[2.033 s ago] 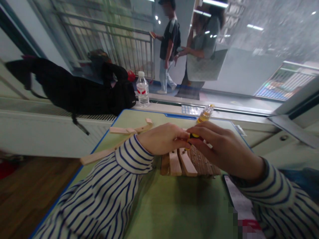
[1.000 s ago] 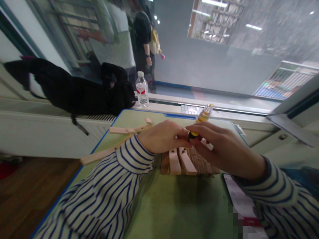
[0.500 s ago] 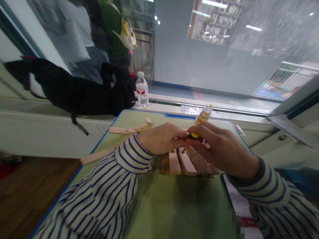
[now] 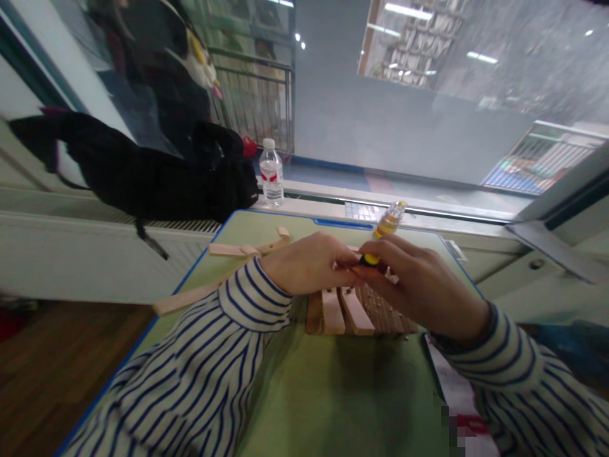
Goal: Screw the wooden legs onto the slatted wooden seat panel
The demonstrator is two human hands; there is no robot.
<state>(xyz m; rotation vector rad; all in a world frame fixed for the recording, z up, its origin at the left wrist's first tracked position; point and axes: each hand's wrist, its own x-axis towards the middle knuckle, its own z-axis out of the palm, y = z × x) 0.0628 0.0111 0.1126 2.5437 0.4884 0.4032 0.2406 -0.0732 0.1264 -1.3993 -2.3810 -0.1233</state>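
My right hand point(image 4: 423, 285) curls its fingers around a screwdriver point(image 4: 390, 219) with a clear-and-yellow handle; a yellow and black part shows between the fingertips. Meeting it from the left, my left hand point(image 4: 311, 263) is closed in a pinch against the black part, and what lies between its fingertips is hidden. Below both hands are two pale wooden strips point(image 4: 356, 312) with dark screws or holes near their far ends. They rest on a brown wooden board point(image 4: 389, 314) dotted with many small metal points. My hands cover the board's far part.
Pale wooden pieces point(image 4: 228, 250) lie on the green, blue-edged table point(image 4: 304, 393), one strip point(image 4: 185, 298) beside my left sleeve. Papers point(image 4: 450, 368) lie by my right forearm. A water bottle point(image 4: 272, 174) and black bag point(image 4: 157, 168) stand on the sill by the window.
My right wrist has shifted slightly, while both hands keep their hold in the same place. Behind the glass, a person has moved left.
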